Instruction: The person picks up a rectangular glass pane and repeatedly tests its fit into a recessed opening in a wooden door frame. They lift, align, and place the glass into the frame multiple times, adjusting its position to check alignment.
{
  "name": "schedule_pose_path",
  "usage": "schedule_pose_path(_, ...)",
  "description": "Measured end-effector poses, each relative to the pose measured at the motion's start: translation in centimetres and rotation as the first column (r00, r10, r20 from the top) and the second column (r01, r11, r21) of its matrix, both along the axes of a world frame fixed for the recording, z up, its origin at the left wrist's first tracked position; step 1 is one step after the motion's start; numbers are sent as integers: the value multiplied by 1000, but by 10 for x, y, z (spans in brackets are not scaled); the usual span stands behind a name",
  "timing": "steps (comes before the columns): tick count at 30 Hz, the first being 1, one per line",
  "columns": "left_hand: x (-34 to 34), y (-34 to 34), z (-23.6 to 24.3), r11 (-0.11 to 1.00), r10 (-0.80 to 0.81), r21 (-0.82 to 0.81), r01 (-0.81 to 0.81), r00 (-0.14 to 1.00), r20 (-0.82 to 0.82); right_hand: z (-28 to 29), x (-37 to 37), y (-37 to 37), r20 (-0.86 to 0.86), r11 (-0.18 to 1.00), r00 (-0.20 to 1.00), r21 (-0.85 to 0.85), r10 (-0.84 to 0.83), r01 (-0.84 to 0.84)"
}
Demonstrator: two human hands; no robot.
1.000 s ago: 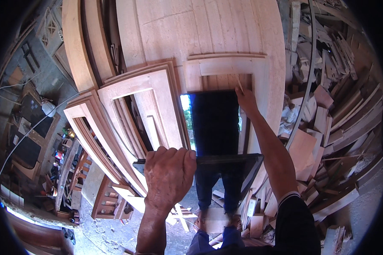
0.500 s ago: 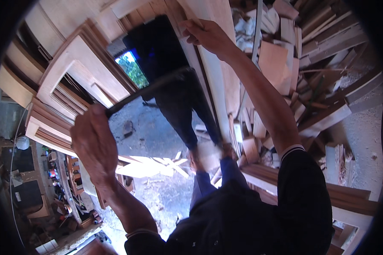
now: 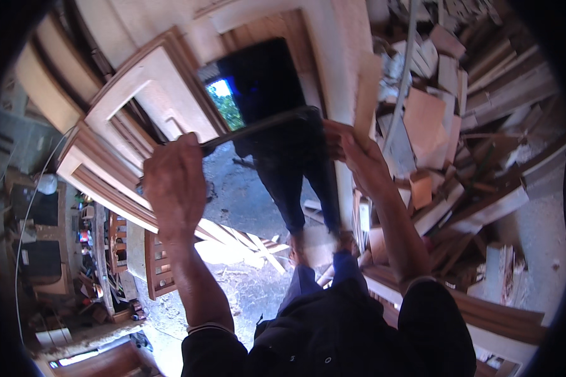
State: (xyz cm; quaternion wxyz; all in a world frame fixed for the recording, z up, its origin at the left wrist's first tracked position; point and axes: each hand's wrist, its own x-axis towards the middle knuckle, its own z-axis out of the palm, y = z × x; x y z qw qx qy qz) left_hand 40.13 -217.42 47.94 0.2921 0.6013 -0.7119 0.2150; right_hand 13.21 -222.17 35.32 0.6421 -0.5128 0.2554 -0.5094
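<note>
A dark-edged, reflective glass pane (image 3: 267, 166) stands in front of me, showing dark legs and a strip of floor. My left hand (image 3: 176, 185) is closed round its upper left edge, the fingertips hidden behind. At the pane's right edge, my right hand (image 3: 361, 157) has its fingers curled. A flat, pale wooden strip (image 3: 367, 91) rises from between thumb and fingers there. Whether those fingers also touch the glass I cannot tell. Above the pane's edge, a dark reflection (image 3: 264, 78) appears beside bright greenery.
Wooden door panels (image 3: 148, 100) lean at the left. Heaped offcuts (image 3: 427, 119) fill the right side, with a stack of long boards (image 3: 497, 308) at the lower right. Pale slats (image 3: 239, 242) lie on the floor by my feet (image 3: 299, 248). Cluttered shelves (image 3: 97, 251) stand far left.
My right hand has come down from the upper frame to the pane's right edge, and a wooden strip now shows in it. The left hand still grips the pane. The whole view has shifted.
</note>
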Motion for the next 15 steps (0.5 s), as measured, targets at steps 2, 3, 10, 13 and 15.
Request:
schedule_pose_path(2, -4, -3, 3, 999, -8, 32, 8, 1000, -7, 1, 4, 5, -6, 998, 999, 17, -52, 52)
schedule_pose_path(3, -3, -6, 5, 999, -1, 40, 0, 1000, 10, -3, 8, 6, -21, 996, 996, 34, -81, 82)
schedule_pose_path(10, 2, -20, 6, 995, 34, 96, -30, 999, -40, -1, 29, 1, -156, 980, 968, 10, -197, 201)
schedule_pose_path(13, 3, -30, 7, 994, 20, 106, -15, 998, -55, -10, 29, -10, -266, 954, 922, 34, -280, 299)
schedule_pose_path(15, 7, -39, 2, 996, 9, 88, -4, 999, -51, -11, 38, -17, -257, 936, 902, -26, -347, 352)
